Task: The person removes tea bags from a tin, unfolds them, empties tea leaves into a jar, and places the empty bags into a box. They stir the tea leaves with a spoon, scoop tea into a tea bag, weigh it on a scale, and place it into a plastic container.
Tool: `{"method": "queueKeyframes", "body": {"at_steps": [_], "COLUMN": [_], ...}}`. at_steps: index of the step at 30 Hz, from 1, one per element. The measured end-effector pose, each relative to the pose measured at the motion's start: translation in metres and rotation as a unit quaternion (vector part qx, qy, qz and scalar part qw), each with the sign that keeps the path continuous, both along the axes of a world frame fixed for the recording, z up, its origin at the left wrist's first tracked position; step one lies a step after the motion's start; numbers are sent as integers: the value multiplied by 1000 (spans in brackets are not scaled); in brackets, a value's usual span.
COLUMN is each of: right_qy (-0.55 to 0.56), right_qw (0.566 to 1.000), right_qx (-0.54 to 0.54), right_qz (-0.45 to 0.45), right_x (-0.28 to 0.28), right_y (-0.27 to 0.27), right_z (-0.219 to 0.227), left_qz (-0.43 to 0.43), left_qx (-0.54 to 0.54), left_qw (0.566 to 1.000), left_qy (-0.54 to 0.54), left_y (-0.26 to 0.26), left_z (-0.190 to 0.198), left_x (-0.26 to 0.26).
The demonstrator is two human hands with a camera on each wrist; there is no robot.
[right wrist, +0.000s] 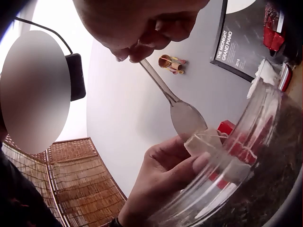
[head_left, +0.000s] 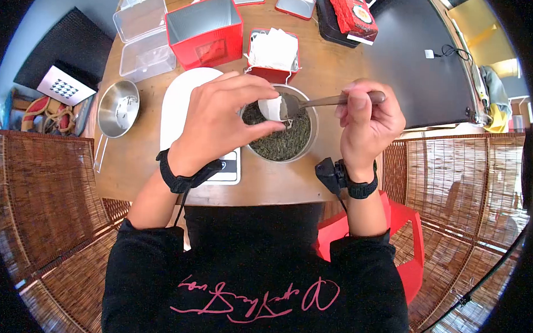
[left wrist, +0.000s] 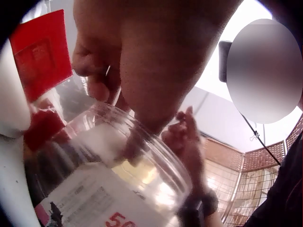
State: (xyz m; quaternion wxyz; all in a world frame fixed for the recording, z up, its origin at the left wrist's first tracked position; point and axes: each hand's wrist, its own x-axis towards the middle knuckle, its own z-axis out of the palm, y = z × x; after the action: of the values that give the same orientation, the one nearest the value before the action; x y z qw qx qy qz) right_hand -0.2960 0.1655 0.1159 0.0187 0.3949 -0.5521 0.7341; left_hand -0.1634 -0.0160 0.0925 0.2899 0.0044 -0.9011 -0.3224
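Over a clear jar point(head_left: 313, 136) of dark dried tea leaves point(head_left: 279, 144), my left hand point(head_left: 212, 115) pinches a small white tea bag point(head_left: 269, 109) between thumb and fingers. A string hangs from the bag. My right hand point(head_left: 371, 120) grips a spoon point(head_left: 333, 101) by its handle. In the right wrist view the spoon's bowl point(right wrist: 187, 116) meets the tea bag point(right wrist: 203, 142) at its top edge. How much the bag contains is hidden. The jar's rim point(left wrist: 165, 151) and printed label point(left wrist: 94, 198) show in the left wrist view, below the left hand.
Behind the jar stand a small red tin point(head_left: 264, 72) of white tea bags and a larger open red tin point(head_left: 194, 52). To the left are a clear plastic box point(head_left: 144, 59) and a steel pan point(head_left: 117, 105). A white scale point(head_left: 228, 174) lies under the left forearm.
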Motion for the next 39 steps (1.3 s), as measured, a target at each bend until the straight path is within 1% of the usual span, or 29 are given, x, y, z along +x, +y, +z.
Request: {"method": "queueKeyframes", "body": {"at_steps": [1,2,4,5,8,11,13,14,15,17,18,19,22,23,25,26,28,29,31,33,36,37,38,39], "right_qy": [4,9,25,40,42,32,67,111,110,216,202,200,130,127,-19,-24,-73,-77,-118,-129,-156,-182,-209,-208], "right_qw": [1000,1000,999,999,998,996,995,988,988,953,953,954,962,962,974,974,986,985,977,976,972,968,963,963], "right_qx": [-6,-11,-18,-27,-43,-65,-29,28,32,182,206,206,229,229,218,219,145,147,166,163,157,156,155,156], "right_qz": [-3,-6,-11,-15,-31,-46,-66,-105,-108,-112,-90,-91,-71,-70,-55,-54,-44,-44,-55,-65,-73,-71,-70,-70], "right_x": [2,3,4,4,1,0,-1,-2,-2,-2,2,3,7,10,18,18,15,15,11,14,13,12,12,12], "right_y": [0,1,3,4,13,22,27,31,34,37,35,34,34,34,33,33,32,34,39,40,41,42,43,45], "right_z": [2,3,8,11,21,24,18,14,11,6,7,2,-14,-16,-23,-27,-35,-36,-35,-38,-40,-41,-43,-46], "left_qz": [3,1,-4,-6,-9,-6,-13,-5,2,-6,-6,-6,-11,-11,-7,-8,-6,-5,-7,3,1,1,0,-2], "left_qx": [-27,-25,56,58,104,101,97,92,87,88,89,90,90,90,83,77,82,87,89,117,101,102,114,126], "left_qw": [999,999,998,998,994,994,994,994,992,992,992,992,993,992,992,993,993,993,993,988,990,990,989,989], "left_qy": [27,26,26,26,-29,-49,-39,-63,-87,-88,-88,-87,-80,-83,-90,-83,-86,-83,-77,-102,-101,-101,-91,-80], "left_y": [0,2,4,4,1,-2,-4,-4,-5,-6,-6,-7,-7,-8,-8,-10,-10,-11,-11,-10,-10,-10,-9,-9], "left_z": [-2,-3,-4,-5,-9,-7,-11,-8,-6,-7,-7,-7,-5,-3,-2,-4,-6,-8,-9,-7,-5,-6,-8,-9], "left_x": [-1,-1,-2,-2,-2,-2,-2,-1,-1,-1,-1,-1,-1,-1,0,-1,-1,-1,-1,-1,-1,-1,-1,-2]}}
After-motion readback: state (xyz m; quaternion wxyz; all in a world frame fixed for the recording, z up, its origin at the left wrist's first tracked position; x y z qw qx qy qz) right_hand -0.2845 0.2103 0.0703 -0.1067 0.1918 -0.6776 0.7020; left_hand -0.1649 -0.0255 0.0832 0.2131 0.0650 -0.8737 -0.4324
